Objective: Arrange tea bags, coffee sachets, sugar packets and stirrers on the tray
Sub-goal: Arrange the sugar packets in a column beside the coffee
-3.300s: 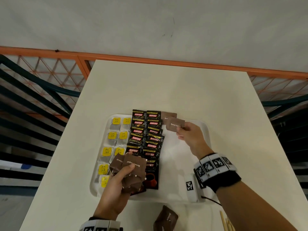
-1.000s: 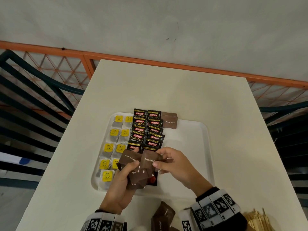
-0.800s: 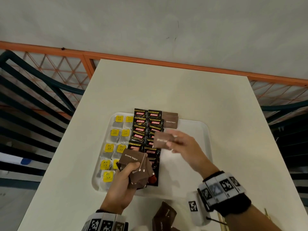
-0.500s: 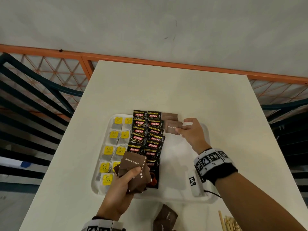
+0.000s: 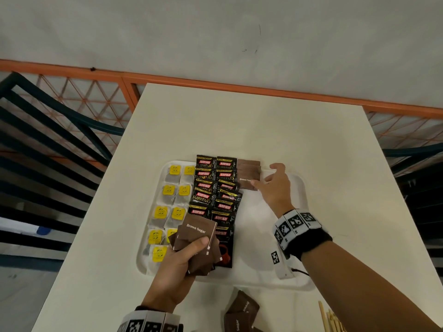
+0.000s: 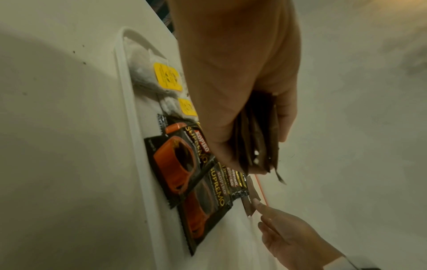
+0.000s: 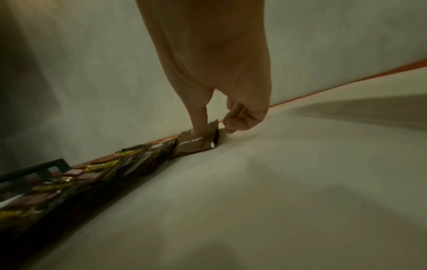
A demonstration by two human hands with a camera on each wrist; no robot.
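Observation:
A white tray (image 5: 297, 195) holds two columns of yellow-tagged tea bags (image 5: 177, 195) on the left and black coffee sachets (image 5: 215, 188) in the middle. At the far end, right of the sachets, lie overlapping brown sugar packets (image 5: 248, 176). My right hand (image 5: 271, 185) rests there, one straight fingertip (image 7: 198, 129) pressing the nearest packet (image 7: 194, 144) onto the tray, the other fingers curled and holding nothing. Over the tray's near left, my left hand (image 5: 184, 255) grips a fanned bundle of brown sugar packets (image 5: 196, 236), seen edge-on in the left wrist view (image 6: 258, 138).
Loose brown sugar packets (image 5: 242, 310) lie on the white table (image 5: 239, 121) just in front of the tray. Wooden stirrers (image 5: 330, 319) show at the bottom right edge. An orange railing (image 5: 215, 82) runs behind the table.
My right hand took one packet from the left hand's bundle, carried it to the far end of the tray and laid it over the earlier packets. The left hand stayed put.

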